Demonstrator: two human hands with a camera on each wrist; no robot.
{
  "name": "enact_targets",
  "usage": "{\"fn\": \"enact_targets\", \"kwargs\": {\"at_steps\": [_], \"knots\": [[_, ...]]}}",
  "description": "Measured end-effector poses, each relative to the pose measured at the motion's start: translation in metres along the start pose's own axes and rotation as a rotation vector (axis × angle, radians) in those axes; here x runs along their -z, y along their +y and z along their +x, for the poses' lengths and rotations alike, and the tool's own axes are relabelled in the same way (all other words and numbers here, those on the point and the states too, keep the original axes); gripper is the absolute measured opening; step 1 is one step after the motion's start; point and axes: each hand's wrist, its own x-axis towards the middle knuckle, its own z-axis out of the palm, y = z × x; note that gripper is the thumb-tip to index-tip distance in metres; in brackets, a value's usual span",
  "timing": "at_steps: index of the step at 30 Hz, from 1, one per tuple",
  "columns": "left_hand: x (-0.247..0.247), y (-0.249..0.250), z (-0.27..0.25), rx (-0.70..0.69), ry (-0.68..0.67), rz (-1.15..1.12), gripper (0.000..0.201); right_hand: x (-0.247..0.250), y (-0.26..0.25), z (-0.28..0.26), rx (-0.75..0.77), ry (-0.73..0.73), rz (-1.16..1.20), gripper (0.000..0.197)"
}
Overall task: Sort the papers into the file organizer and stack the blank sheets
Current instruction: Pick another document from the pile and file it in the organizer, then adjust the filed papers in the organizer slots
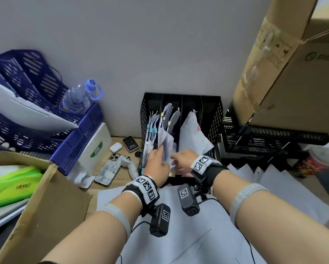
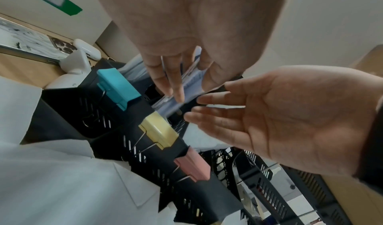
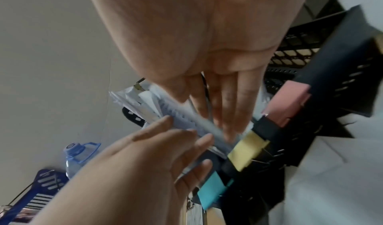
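A black file organizer (image 1: 213, 111) stands against the wall, with clipped papers upright in its slots. Teal (image 2: 116, 87), yellow (image 2: 159, 132) and pink (image 2: 194, 168) binder clips sit along its front edge. My left hand (image 1: 158, 155) pinches a bundle of printed papers (image 1: 164, 138) between thumb and fingers, in a slot behind the yellow clip. My right hand (image 1: 176, 159) is beside it, fingers straight, their tips against the same bundle (image 3: 186, 118). Blank white sheets (image 1: 178, 225) lie spread on the desk under my forearms, and more (image 1: 274, 180) to the right.
A blue organizer (image 1: 26, 111) with a water bottle (image 1: 80, 96) stands at the left. A phone (image 1: 108, 170), earbuds case (image 1: 115, 147) and white controller (image 1: 129, 164) lie left of the black organizer. Cardboard boxes (image 1: 293, 73) (image 1: 45, 206) flank the desk, and black trays (image 1: 264, 140) sit at right.
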Motion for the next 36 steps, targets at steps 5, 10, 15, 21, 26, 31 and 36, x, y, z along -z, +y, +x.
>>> {"fn": "enact_targets", "kwargs": {"at_steps": [5,10,15,21,26,31,36], "knots": [[-0.027,0.025,-0.014,-0.059,0.104,-0.073,0.042,0.022,0.04,-0.01,0.014,0.02,-0.025,0.021],[-0.095,0.045,-0.03,-0.069,-0.185,-0.218,0.009,0.072,0.102,-0.045,-0.067,0.059,-0.014,0.017],[-0.179,0.067,-0.057,0.038,-0.504,-0.168,0.011,0.148,0.189,-0.078,-0.213,0.273,-0.05,0.024],[-0.256,0.082,-0.085,0.193,-0.749,-0.137,0.021,0.229,0.268,-0.128,-0.418,0.416,-0.333,0.037],[-0.298,0.09,-0.098,0.258,-0.754,-0.062,0.044,0.283,0.341,-0.142,-0.517,0.388,-0.331,0.055],[-0.331,0.094,-0.101,0.278,-0.702,0.06,0.07,0.31,0.356,-0.148,-0.546,0.398,-0.32,0.069],[-0.358,0.1,-0.106,0.42,-0.596,-0.053,0.051,0.329,0.369,-0.145,-0.548,0.335,-0.361,0.079]]}}
